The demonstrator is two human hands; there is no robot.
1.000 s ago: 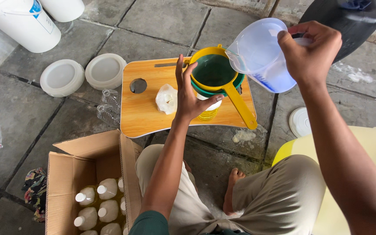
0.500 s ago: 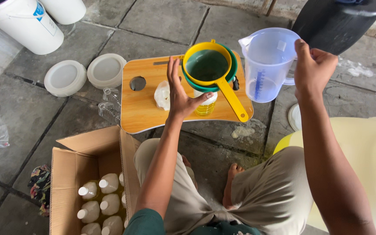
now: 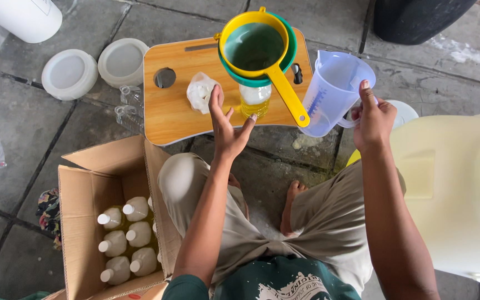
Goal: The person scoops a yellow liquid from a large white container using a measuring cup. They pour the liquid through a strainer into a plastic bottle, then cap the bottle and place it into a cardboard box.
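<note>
My left hand (image 3: 226, 125) is open with fingers spread, just in front of a small clear bottle (image 3: 255, 99) of yellow liquid; one fingertip is at the bottle's base. On the bottle's mouth sits a green funnel (image 3: 287, 55) with a yellow strainer (image 3: 254, 44) inside it. The bottle stands on a low wooden table (image 3: 173, 116). My right hand (image 3: 373, 116) grips the handle of a clear plastic measuring jug (image 3: 334, 91), held upright just off the table's right edge.
A white crumpled bag (image 3: 201, 91) lies on the table. Two white lids (image 3: 69, 74) rest on the stone floor at left. A cardboard box (image 3: 79, 211) holds several capped bottles (image 3: 134, 208). A large pale jerrycan (image 3: 456, 189) stands at right, a black container (image 3: 418, 16) behind.
The jug came down from tilting over the strainer and moved right, now upright beside the table. My left hand let go of the bottle and drew back slightly.
</note>
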